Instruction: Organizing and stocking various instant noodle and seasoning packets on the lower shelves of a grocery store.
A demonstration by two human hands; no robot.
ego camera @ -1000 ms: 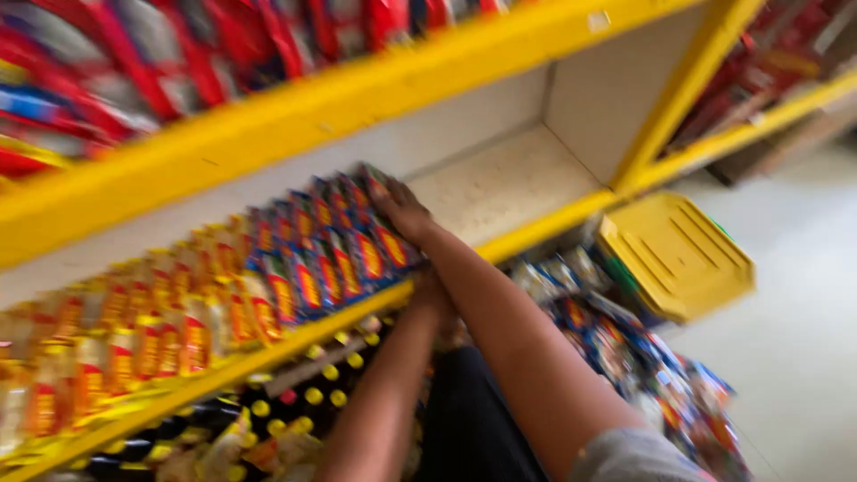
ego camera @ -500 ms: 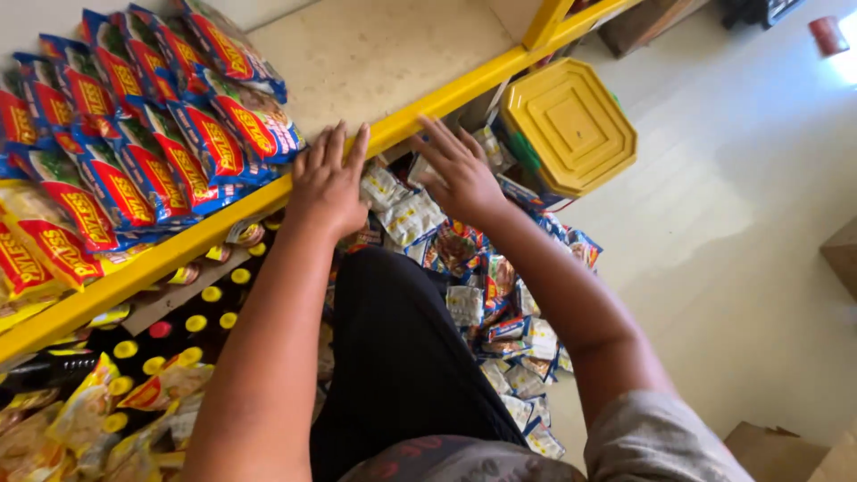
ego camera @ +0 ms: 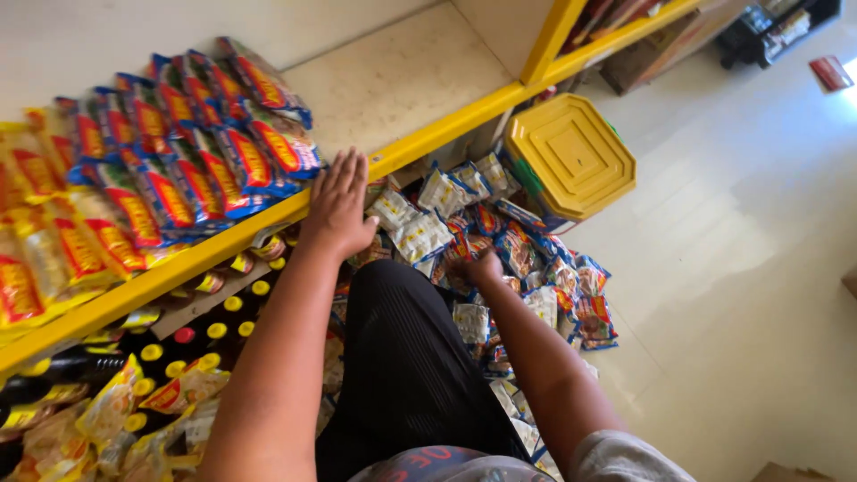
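Snack packets (ego camera: 500,250) heaped on floor; right hand (ego camera: 485,268) grip among them, closure unclear; left hand (ego camera: 340,203) spread on shelf edge (ego camera: 428,138).

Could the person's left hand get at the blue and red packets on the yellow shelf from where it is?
Probably yes: the left hand rests open on the yellow shelf edge, the blue and red packets just beside it, nothing between.

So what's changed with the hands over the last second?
The right hand left the blue packets on the shelf and dropped to the packet pile on the floor. The left hand came up onto the shelf edge. The yellow tub stayed put.
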